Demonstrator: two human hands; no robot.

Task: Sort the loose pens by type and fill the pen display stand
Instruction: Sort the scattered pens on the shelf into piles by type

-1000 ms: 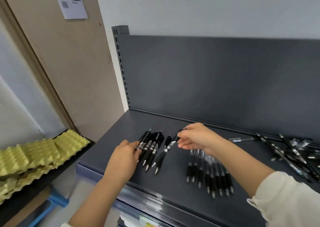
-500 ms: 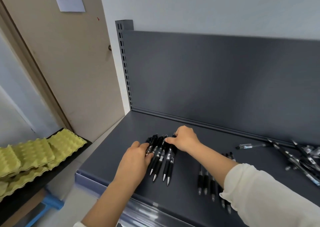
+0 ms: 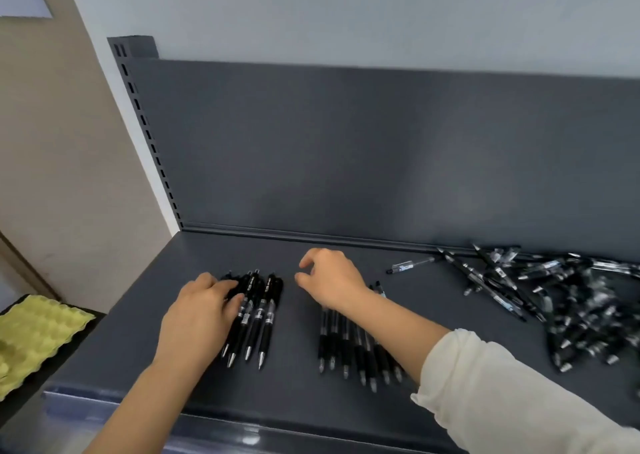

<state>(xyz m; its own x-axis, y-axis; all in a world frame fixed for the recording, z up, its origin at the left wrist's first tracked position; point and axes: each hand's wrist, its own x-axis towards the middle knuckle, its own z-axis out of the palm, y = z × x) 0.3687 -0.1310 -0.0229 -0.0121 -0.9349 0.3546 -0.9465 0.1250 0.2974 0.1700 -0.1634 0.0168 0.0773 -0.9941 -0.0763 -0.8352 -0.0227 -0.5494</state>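
Note:
Several black click pens point(image 3: 258, 309) lie side by side on the dark grey shelf point(image 3: 294, 377), tips toward me. My left hand point(image 3: 199, 315) rests on the left part of this row, fingers laid over the pens. A second row of black pens point(image 3: 349, 346) lies to the right, partly under my right forearm. My right hand point(image 3: 329, 280) hovers between the rows, fingers loosely curled, holding nothing. A tangled pile of loose pens point(image 3: 561, 297) lies at the far right. One clear pen point(image 3: 410, 265) lies alone near the back.
The shelf's dark back panel point(image 3: 381, 159) rises behind the pens, with a slotted upright point(image 3: 145, 131) at its left. Yellow-green egg trays point(image 3: 34, 332) sit on a lower surface at the left. The shelf's front edge point(image 3: 242, 429) is close to me.
My right hand has let go of the pen it laid on the left row and drawn back to the right. My left hand stays on the row.

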